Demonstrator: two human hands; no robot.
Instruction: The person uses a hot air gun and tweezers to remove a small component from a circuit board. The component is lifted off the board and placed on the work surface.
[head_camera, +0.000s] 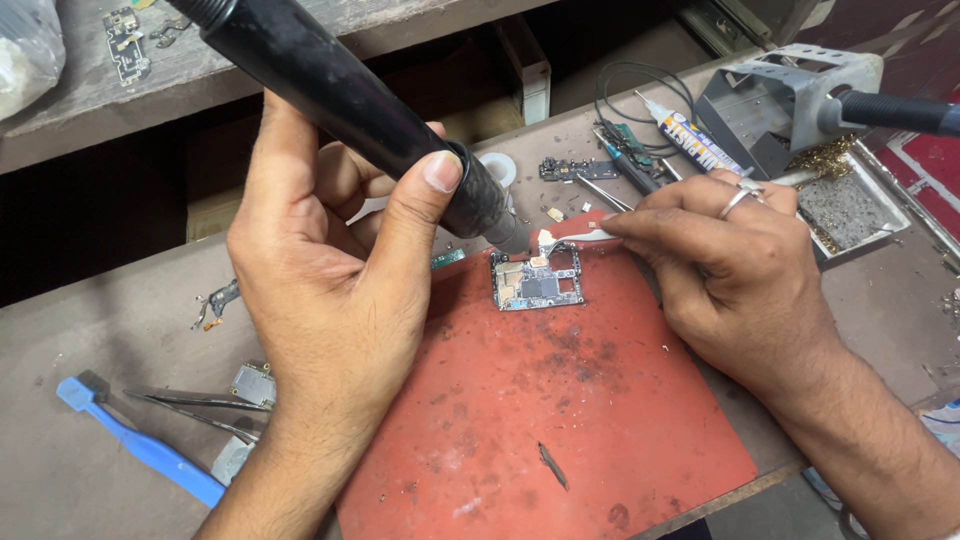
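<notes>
Two hands work over a small circuit board (537, 281) that lies flat near the far edge of a worn red mat (570, 410) on the table (80, 330). The left hand (325, 290) is clenched around a thick black hot-air tool (350, 95), whose nozzle slants down to just above the board's upper left corner. The right hand (730, 270), a ring on one finger, pinches a pair of tweezers (575, 237), their tips meeting the board's top edge.

Beyond the right hand, a shallow metal tray (860, 215) holds scattered bits of golden wire wool and dark debris; a grey metal stand (780, 95) with another black handle resting in it sits at the tray's far end. A glue tube (690, 138) lies just left of the stand. At the table's left, a blue plastic pry tool (140, 445) lies beside spare tweezers (190, 405).
</notes>
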